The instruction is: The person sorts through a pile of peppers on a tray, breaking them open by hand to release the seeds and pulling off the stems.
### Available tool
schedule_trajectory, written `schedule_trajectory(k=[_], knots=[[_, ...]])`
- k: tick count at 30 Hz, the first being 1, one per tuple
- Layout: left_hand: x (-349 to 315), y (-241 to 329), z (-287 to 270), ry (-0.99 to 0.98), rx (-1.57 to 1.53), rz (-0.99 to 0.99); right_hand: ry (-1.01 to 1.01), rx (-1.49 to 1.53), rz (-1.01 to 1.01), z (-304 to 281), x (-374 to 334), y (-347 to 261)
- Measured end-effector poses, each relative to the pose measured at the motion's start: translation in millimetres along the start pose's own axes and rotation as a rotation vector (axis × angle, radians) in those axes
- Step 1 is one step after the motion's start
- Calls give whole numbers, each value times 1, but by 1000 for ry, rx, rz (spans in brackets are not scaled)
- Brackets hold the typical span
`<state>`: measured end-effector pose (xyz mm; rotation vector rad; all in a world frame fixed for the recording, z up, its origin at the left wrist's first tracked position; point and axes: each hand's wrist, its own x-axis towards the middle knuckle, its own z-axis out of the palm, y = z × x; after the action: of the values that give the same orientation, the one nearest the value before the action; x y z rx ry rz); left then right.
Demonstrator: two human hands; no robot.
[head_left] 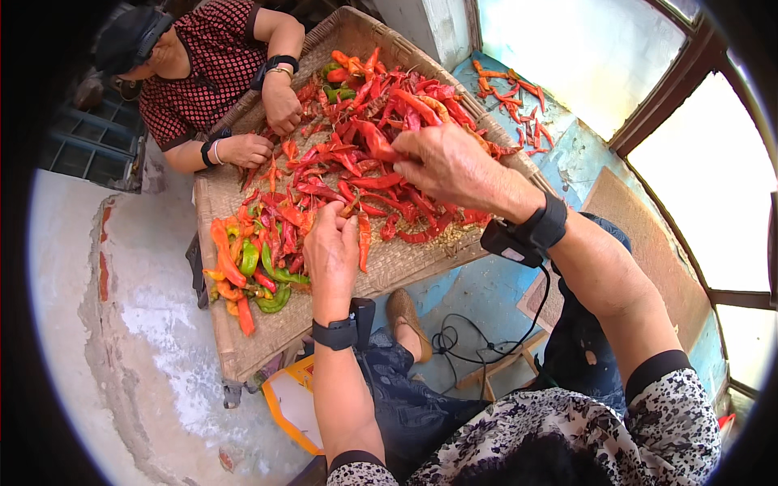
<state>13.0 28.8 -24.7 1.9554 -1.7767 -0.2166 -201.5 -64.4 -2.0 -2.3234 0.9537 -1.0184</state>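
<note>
Patterned sleeves and two bare forearms fill the near edge, each wrist wearing a black band. Her left hand (331,247) hangs over the front of the woven tray (405,263), fingers drawn together around a small red chili (350,209) whose tip pokes out by the thumb. Her right hand (450,162) reaches further in, fingers pinched on a long red pepper (374,139) at the middle of the red chili heap (381,121).

Across the tray a second person works the far side; one of their hands (281,104) is curled over peppers, the other (247,150) rests closed at the tray's edge.

By the look of it, sorting is partly done. A separate cluster of green and orange peppers (251,271) lies at the near left of the tray, and a few green ones (336,77) sit at the far end, yet the red heap is large and loose. More orange-red peppers (510,93) lie spread on the blue floor (486,292) beyond the tray, well apart from it.
</note>
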Motion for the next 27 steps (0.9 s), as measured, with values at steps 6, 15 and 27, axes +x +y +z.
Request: schedule_trajectory(k=[6, 15, 27], knots=[[-2, 3, 23, -45, 336, 155, 263, -291, -101, -13, 0, 12], [1, -1, 22, -7, -417, -71, -253, 312, -18, 29, -32, -14], [6, 3, 3, -23, -33, 96, 71, 92, -156, 32, -9, -5]])
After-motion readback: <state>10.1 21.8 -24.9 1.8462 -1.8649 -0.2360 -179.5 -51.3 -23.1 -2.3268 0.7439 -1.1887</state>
